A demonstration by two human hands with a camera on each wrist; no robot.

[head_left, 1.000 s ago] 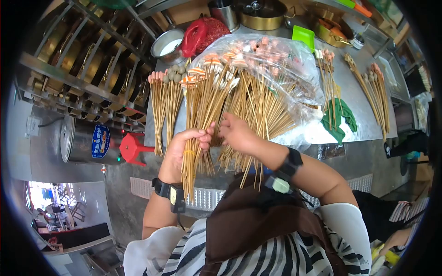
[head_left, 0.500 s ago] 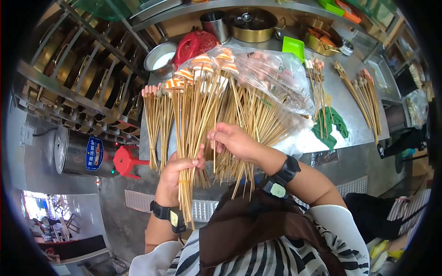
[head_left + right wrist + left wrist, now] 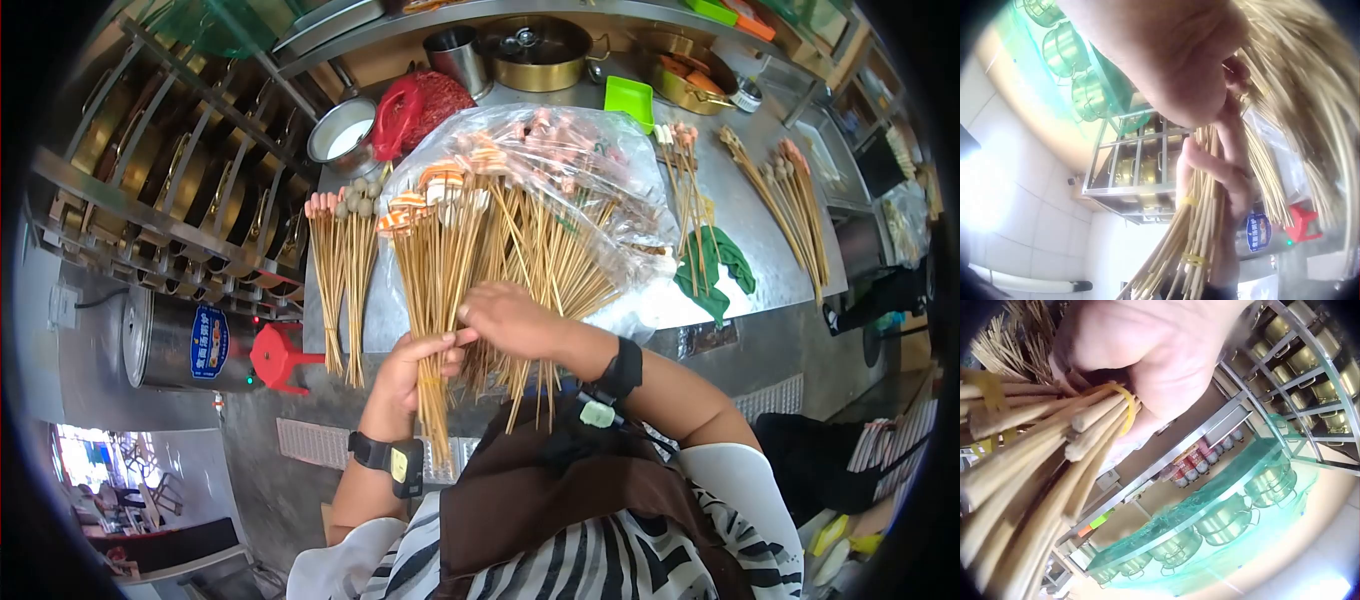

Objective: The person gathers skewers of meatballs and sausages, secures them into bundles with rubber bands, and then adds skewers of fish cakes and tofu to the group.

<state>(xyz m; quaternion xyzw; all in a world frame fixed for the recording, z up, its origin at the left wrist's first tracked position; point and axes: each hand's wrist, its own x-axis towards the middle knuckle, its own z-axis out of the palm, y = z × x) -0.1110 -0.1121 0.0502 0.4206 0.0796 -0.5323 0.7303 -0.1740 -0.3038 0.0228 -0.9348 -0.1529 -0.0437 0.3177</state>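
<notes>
My left hand (image 3: 405,370) grips a bundle of bamboo skewers (image 3: 432,275) near its lower end, thumb across the front. Orange-and-white striped food pieces (image 3: 442,180) top these skewers. Yellow rubber bands (image 3: 1194,258) circle the sticks below the thumb, as the left wrist view also shows. Right beside the left thumb is my right hand (image 3: 515,320), its fingers curled in at the bundle's side; its fingertips are mostly hidden in the right wrist view. Behind both hands lies a large spread of skewers (image 3: 560,250), their pink-topped heads under a clear plastic bag (image 3: 600,150).
Smaller skewer bunches lie left (image 3: 325,270) and right (image 3: 790,210) on the metal table (image 3: 780,270). A green cloth (image 3: 715,270), a white-filled bowl (image 3: 343,135), a red bag (image 3: 420,105) and brass pots (image 3: 540,65) surround them. A red stool (image 3: 280,358) stands at the table's left.
The right hand has come down and left, from pinching a single skewer apart from the bundle to meeting the left thumb. The left hand keeps its grip; the bundle's tops have lowered.
</notes>
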